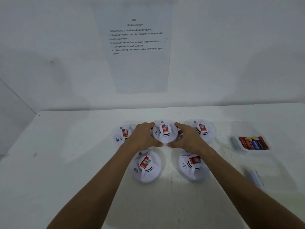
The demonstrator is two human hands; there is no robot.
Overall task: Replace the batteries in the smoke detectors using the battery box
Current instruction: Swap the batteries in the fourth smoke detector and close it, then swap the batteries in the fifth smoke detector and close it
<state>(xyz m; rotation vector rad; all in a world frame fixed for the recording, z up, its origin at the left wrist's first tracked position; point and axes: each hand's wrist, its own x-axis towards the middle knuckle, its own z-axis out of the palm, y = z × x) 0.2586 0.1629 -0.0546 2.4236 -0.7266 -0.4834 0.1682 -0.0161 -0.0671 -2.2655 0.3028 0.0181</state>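
The left hand (144, 136) and right hand (187, 138) clasp the far middle smoke detector (165, 133) from both sides — lifting it level, then turning it over, should expose its cover; battery box (252, 143) sits far right.

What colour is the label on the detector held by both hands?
Red with white markings, on the white held detector; head view.

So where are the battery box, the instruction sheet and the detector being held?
Battery box (240, 150), head view, its white front rim.
Instruction sheet (137, 71), head view, blank lower half.
Held detector (165, 129), head view, its red label.
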